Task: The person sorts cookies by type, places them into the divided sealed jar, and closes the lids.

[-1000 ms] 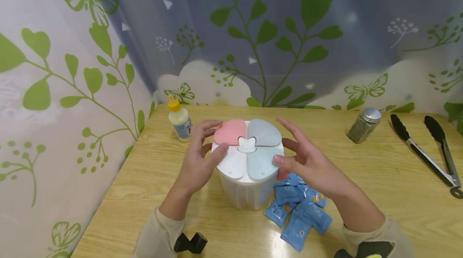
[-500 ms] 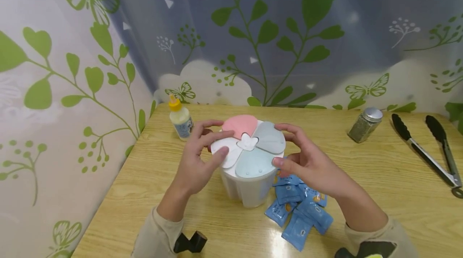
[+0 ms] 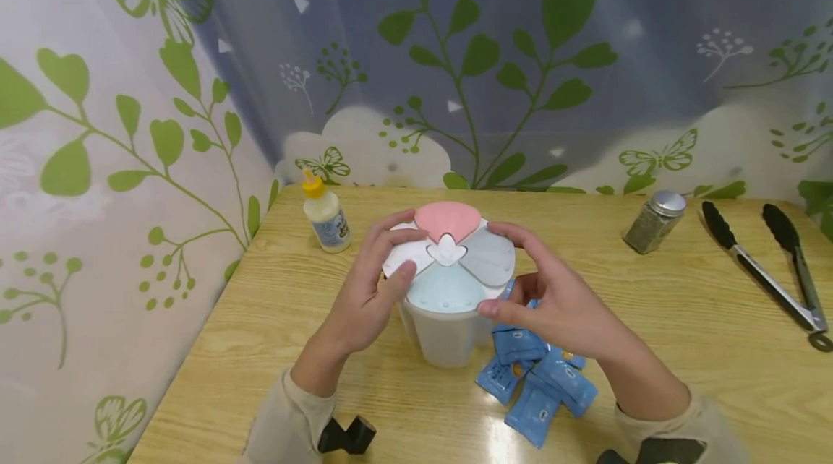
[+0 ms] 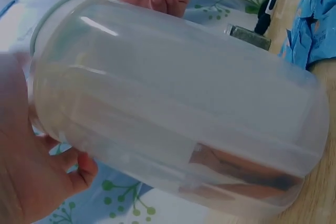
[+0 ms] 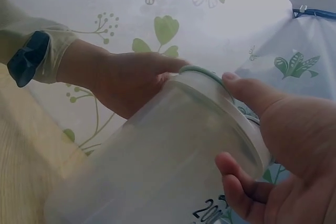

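Note:
A translucent storage container (image 3: 444, 341) stands upright on the wooden table, its round lid split into pink (image 3: 447, 220), grey, white and pale-blue petals. A white flower-shaped button (image 3: 447, 250) sits at the lid's centre. From the left, my left hand (image 3: 367, 287) grips the lid's rim, thumb on top near the front and fingers round the side. My right hand (image 3: 560, 298) holds the opposite rim, thumb at the front edge. In the left wrist view a brown shape (image 4: 241, 169) shows through the container wall; what it is, I cannot tell. Dark printed markings (image 5: 210, 211) show in the right wrist view.
Several blue packets (image 3: 543, 384) lie beside the container, under my right hand. Behind my left hand stands a yellow-capped squeeze bottle (image 3: 327, 220). A metal-lidded spice jar (image 3: 654, 222) and black-tipped tongs (image 3: 771, 280) rest on the right. Patterned curtain lines the table's back and left.
Between my hands the container has turned clockwise: the pink petal went from back left to the back middle, the pale-blue one to the front. My right thumb shifted slightly left along the rim.

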`<state>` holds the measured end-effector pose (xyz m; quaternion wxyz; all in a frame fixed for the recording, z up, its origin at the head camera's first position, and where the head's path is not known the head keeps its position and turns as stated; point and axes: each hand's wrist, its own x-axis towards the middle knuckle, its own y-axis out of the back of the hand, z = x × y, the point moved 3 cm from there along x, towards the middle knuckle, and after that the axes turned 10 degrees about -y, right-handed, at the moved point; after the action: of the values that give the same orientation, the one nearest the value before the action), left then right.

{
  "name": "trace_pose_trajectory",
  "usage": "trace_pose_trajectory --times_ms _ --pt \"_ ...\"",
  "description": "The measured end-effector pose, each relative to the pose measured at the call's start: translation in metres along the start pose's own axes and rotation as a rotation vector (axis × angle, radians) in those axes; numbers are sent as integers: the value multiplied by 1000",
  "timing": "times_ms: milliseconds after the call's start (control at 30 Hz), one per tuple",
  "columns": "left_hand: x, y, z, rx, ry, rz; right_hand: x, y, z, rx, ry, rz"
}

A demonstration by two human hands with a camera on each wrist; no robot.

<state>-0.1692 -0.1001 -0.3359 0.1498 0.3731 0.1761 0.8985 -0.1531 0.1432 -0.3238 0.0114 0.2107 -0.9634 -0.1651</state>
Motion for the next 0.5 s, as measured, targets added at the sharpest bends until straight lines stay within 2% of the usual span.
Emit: trace_pose_trajectory --times_ms 200,300,500 --pt "-1 1 -3 29 -27 -76 0 -2 -4 -2 -7 53" --pt "0 2 -4 51 -49 -82 1 -1 -4 -18 -8 83" --pt "-1 2 -5 31 -37 -64 2 -2 -2 -7 -28 127"
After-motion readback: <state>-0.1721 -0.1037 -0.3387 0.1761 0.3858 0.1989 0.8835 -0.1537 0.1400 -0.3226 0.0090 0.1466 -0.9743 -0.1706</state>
